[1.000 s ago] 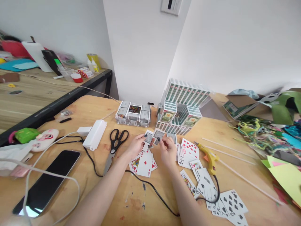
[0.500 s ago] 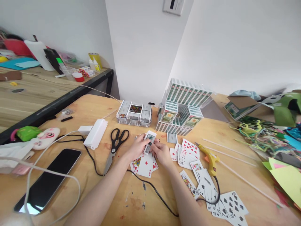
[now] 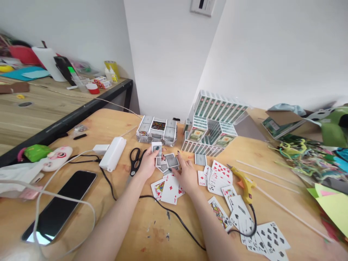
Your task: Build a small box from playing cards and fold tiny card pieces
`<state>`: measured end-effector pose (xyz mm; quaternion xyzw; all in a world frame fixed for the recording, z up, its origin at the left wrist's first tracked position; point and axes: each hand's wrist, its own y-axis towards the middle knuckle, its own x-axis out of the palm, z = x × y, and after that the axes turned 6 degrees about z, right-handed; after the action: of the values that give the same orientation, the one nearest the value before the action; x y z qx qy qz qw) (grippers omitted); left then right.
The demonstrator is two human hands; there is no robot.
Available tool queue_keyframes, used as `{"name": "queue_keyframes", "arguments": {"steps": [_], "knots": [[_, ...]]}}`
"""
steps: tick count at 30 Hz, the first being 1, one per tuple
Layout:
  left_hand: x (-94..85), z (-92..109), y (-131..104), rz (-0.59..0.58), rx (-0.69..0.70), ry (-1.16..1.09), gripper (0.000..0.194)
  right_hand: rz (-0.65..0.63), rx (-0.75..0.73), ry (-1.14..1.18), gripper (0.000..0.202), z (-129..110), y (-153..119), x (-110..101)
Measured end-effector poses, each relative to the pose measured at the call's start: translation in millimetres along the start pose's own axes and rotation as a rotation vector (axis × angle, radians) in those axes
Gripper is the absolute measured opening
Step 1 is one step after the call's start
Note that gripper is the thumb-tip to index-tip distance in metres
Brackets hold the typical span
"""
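My left hand (image 3: 148,162) pinches a playing card (image 3: 156,145), its patterned back towards me and a white strip along its top; whether it is one card or several I cannot tell. On the table to its right lie loose grey-backed cards (image 3: 171,159). My right hand (image 3: 185,174) is open with fingers spread, its thumb at the edge of those cards. Just below, an ace of diamonds (image 3: 170,190) lies face up over other face-up cards. Behind my hands stands a box-shaped structure built from cards (image 3: 156,130).
Scissors (image 3: 135,161) lie left of my hands. A yellow glue gun (image 3: 246,185) sits at right, beside spread cards (image 3: 239,214) and white glue sticks (image 3: 272,177). Stacked card boxes (image 3: 209,134) rise behind. A black cable (image 3: 176,217) crosses the front; a phone (image 3: 62,206) lies left.
My hands have moved apart. The left carries the card leftwards; the right has let go and spread its fingers over the table. Grey-backed cards between them are now in view.
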<state>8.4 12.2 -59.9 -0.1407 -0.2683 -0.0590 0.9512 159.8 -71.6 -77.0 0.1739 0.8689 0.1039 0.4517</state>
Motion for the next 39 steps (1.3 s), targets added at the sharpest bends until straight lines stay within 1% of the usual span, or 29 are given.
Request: {"name": "queue_keyframes", "arguments": {"steps": [2,3,7,8,10,12,14,16,18,21,23,25,27,29,31,33,36,39], "knots": [[0.3,-1,0,0.002,0.004,-0.002,0.026,0.003,0.031,-0.014,0.063,0,1,2],[0.7,-1,0,0.002,0.007,0.001,0.025,0.009,0.052,-0.007,0.059,1,1,3],[2.1,-2,0,0.013,-0.004,0.02,0.019,0.016,0.157,0.137,0.023,5,2,3],[2.1,-2,0,0.02,-0.015,0.015,0.018,0.026,0.18,0.194,0.019,7,3,3],[1.7,0,0,0.035,-0.045,-0.015,0.015,0.081,0.236,0.314,0.019,9,4,2],[1.1,3,0,0.04,-0.097,-0.059,0.012,0.165,0.318,0.447,0.023,11,6,-1],[0.6,5,-1,0.015,-0.168,-0.09,0.01,0.259,0.417,0.591,0.027,11,8,-5],[0.9,5,-3,-0.041,-0.243,-0.093,0.011,0.295,0.505,0.73,0.029,10,8,-10],[2.2,3,-5,-0.109,-0.304,-0.078,0.013,0.273,0.547,0.852,0.032,8,7,-14],[5.1,-3,-7,-0.202,-0.382,-0.039,0.016,0.178,0.516,1.021,0.032,4,5,-15],[7.1,-5,-9,-0.275,-0.437,-0.025,0.026,0.143,0.5,1.09,0.03,3,5,-13],[9.3,-6,-11,-0.339,-0.475,-0.021,0.034,0.132,0.489,1.103,0.025,2,5,-11],[11.9,-5,-12,-0.372,-0.485,-0.019,0.036,0.121,0.463,1.105,0.023,1,5,-10],[14.9,-4,-14,-0.375,-0.473,-0.015,0.037,0.103,0.452,1.138,0.029,-1,6,-10],[17.8,-6,-15,-0.364,-0.435,-0.021,0.035,0.101,0.469,1.158,0.037,-2,7,-10],[19.9,-9,-15,-0.351,-0.388,-0.033,0.034,0.107,0.483,1.144,0.04,-3,7,-9],[21.2,-14,-18,-0.365,-0.358,-0.008,0.036,0.135,0.46,1.064,0.035,-3,6,-4],[22.0,-17,-24,-0.427,-0.341,0.08,0.045,0.184,0.399,0.879,0.033,-2,4,1]]}}
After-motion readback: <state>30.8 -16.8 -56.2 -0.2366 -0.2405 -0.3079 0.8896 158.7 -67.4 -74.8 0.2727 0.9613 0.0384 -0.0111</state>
